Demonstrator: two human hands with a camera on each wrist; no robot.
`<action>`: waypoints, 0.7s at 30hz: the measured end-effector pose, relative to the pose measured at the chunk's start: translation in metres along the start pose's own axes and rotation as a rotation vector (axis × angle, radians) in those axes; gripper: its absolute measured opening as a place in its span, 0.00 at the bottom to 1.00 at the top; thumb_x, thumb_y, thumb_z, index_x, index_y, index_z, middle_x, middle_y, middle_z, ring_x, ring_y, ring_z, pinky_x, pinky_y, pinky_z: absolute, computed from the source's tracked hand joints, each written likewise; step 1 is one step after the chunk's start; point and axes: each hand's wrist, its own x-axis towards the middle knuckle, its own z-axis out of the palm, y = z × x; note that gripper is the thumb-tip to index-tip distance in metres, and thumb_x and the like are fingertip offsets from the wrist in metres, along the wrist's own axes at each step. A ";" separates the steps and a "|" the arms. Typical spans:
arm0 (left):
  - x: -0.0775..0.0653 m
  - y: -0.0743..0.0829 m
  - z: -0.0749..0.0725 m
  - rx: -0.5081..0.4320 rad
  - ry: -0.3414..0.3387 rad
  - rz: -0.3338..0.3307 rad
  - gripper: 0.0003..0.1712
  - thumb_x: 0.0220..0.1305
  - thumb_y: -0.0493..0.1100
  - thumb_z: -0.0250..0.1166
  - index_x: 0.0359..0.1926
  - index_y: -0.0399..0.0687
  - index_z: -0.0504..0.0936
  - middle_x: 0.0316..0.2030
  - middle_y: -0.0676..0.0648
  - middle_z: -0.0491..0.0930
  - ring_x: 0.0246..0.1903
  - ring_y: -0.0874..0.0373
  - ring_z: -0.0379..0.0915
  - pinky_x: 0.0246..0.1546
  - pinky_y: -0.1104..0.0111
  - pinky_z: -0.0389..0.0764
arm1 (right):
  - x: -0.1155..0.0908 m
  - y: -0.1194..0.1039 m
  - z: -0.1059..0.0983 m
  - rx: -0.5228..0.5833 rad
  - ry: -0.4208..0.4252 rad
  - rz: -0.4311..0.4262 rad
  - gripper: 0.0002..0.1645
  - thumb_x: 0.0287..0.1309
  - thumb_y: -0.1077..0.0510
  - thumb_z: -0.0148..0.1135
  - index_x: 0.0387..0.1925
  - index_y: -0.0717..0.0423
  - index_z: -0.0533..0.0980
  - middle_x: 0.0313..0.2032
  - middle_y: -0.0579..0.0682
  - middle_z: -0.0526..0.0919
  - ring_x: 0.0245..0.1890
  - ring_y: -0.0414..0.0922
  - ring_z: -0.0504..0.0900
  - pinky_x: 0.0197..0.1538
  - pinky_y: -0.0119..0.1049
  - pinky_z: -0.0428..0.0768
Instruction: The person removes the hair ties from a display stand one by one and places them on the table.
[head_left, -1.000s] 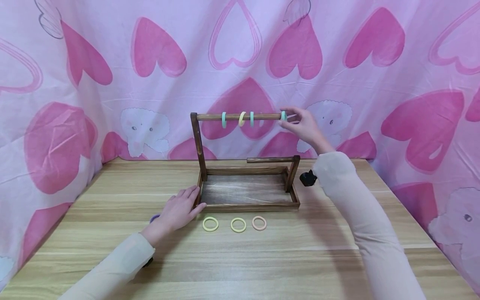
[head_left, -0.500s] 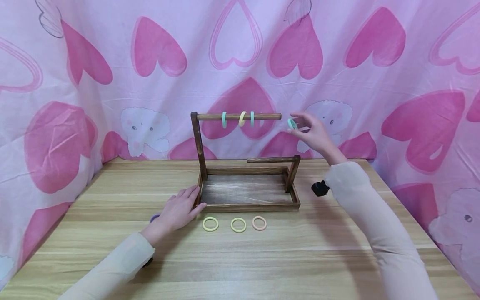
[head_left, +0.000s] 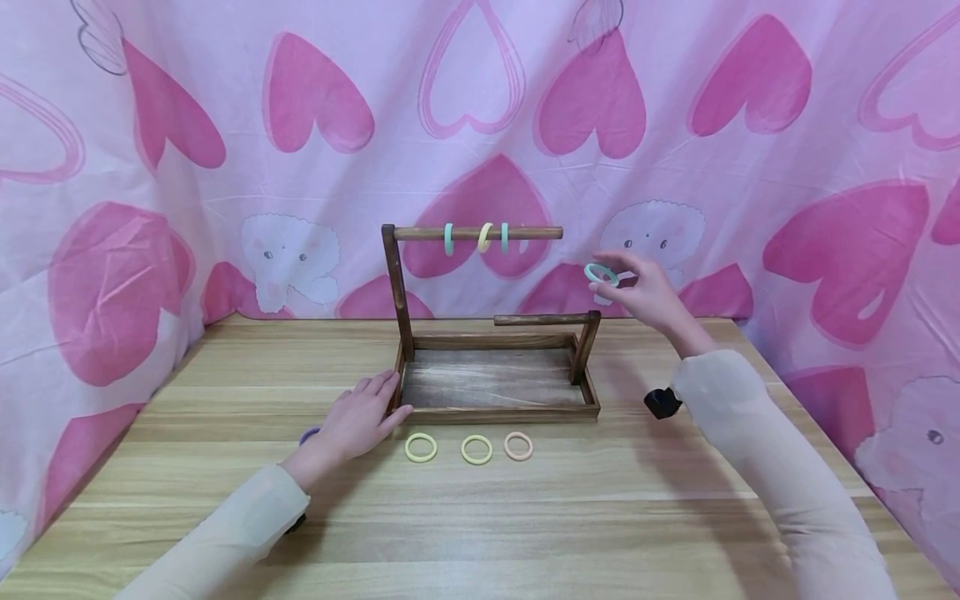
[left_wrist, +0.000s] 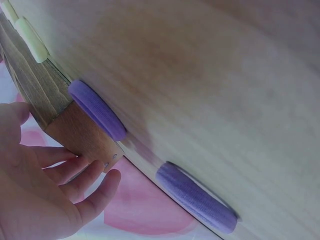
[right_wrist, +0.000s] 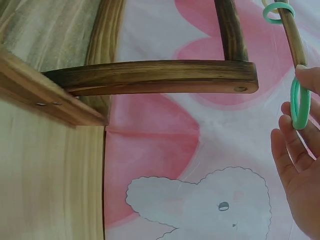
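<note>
My right hand (head_left: 645, 292) pinches a mint-green hair tie (right_wrist: 300, 121) between thumb and fingers, in the air to the right of the wooden stand's upper bar (head_left: 536, 233) and apart from it. Along that bar hang a green hair tie (head_left: 448, 240), a yellow one and another green one (head_left: 505, 239). My left hand (head_left: 358, 418) rests against the left end of the stand's tray (head_left: 495, 414), its fingers relaxed in the left wrist view. Two purple hair ties (left_wrist: 197, 197) lie near that hand; in the head view it mostly hides them.
In front of the tray lie two yellow hair ties (head_left: 476, 463) and a pink one (head_left: 518, 459) on the wooden table (head_left: 525, 533). A shorter lower bar (head_left: 536, 320) juts left from the stand's right post. A pink heart-patterned curtain (head_left: 480, 183) hangs behind.
The right hand has drawn the green hair tie off the upper bar's right end, then moved right and down with it. My left hand has stayed in place.
</note>
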 end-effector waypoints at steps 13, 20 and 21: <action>0.000 0.000 0.000 -0.013 0.001 -0.001 0.35 0.60 0.58 0.52 0.58 0.34 0.66 0.56 0.38 0.65 0.52 0.43 0.62 0.40 0.49 0.69 | -0.010 0.033 0.007 0.022 -0.029 0.026 0.27 0.49 0.54 0.64 0.52 0.55 0.72 0.40 0.53 0.77 0.35 0.48 0.75 0.34 0.31 0.75; 0.000 -0.001 -0.001 -0.010 -0.004 0.001 0.36 0.61 0.59 0.51 0.58 0.34 0.66 0.56 0.38 0.65 0.52 0.43 0.62 0.40 0.49 0.69 | -0.022 0.028 0.014 0.007 -0.052 -0.023 0.26 0.48 0.57 0.65 0.51 0.58 0.72 0.37 0.52 0.77 0.33 0.47 0.74 0.33 0.32 0.74; 0.000 -0.001 -0.001 -0.010 -0.004 0.000 0.35 0.61 0.58 0.51 0.58 0.34 0.66 0.56 0.38 0.65 0.52 0.43 0.62 0.40 0.49 0.69 | -0.025 0.025 0.016 0.006 -0.058 -0.028 0.26 0.48 0.58 0.65 0.51 0.60 0.72 0.37 0.53 0.77 0.32 0.47 0.74 0.33 0.32 0.74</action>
